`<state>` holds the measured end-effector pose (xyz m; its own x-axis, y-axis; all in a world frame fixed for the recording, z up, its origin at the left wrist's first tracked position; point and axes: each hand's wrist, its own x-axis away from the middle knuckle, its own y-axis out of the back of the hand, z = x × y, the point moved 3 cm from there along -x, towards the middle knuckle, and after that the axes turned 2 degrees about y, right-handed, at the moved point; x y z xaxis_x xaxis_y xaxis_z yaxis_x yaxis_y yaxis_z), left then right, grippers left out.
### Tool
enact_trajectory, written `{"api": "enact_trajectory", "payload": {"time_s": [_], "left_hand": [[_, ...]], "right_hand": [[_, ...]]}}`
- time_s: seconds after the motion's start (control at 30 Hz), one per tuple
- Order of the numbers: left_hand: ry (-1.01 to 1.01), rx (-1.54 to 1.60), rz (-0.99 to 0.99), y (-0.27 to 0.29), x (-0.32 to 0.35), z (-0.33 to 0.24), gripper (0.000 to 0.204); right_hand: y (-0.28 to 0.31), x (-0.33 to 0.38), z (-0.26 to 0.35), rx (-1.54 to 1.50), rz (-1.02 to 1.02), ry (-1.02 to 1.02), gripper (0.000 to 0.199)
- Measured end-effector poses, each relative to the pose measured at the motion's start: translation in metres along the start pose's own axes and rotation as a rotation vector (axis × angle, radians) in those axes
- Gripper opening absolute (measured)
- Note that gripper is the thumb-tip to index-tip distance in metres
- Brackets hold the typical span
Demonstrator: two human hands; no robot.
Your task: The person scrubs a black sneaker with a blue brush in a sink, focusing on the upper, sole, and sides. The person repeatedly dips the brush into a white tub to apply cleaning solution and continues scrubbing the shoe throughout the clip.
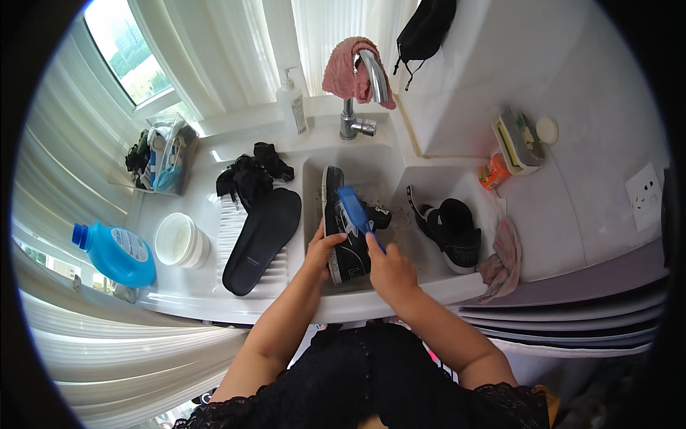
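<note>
Far left: blue bottle with darker blue cap, standing by the left end of the sink. Behind it, clear bin with cloths and other small items inside; can't make them all out. White tub just right of the bottle.

Next, ribbed board built into the sink top. Black insole lies across it at a slant; crumpled black cloth sits at the insole's far end. White pump bottle upright on the back ledge.

Left hand: closed on the near left side of the black shoe, thumb over the top. Shoe is in the sink bowl, sole edge facing left.

Blue brush: head over the shoe's upper; bristles hidden, can't confirm contact. Chrome tap at the back, pink cloth draped over its spout.

Right hand: fingers wrapped tight on the brush handle.

Further right: second shoe, black, in the right section of the sink. Pink rag hangs over the right rim. Orange bottle beside a wall caddy. Far right, white socket plate on the wall.
</note>
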<state>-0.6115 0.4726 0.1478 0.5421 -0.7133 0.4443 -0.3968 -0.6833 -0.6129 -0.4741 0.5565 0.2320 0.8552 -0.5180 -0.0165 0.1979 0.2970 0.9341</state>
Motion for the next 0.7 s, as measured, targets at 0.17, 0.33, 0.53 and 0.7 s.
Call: {"api": "enact_trajectory", "payload": {"time_s": [0.17, 0.33, 0.53, 0.7], "left_hand": [[0.066, -0.034, 0.016, -0.007, 0.001, 0.013, 0.066], [-0.001, 0.044, 0.046, 0.000, 0.002, 0.001, 0.056], [0.046, -0.029, 0.045, -0.007, 0.008, 0.005, 0.057], [-0.014, -0.042, 0.041, -0.010, 0.007, 0.002, 0.059]], "right_hand": [[0.005, -0.055, -0.009, -0.039, -0.017, -0.093, 0.039], [0.006, -0.050, -0.009, -0.082, -0.046, -0.014, 0.037], [0.016, -0.030, 0.003, 0.041, -0.133, 0.020, 0.035], [0.009, -0.063, 0.004, 0.008, -0.212, 0.063, 0.039]]}}
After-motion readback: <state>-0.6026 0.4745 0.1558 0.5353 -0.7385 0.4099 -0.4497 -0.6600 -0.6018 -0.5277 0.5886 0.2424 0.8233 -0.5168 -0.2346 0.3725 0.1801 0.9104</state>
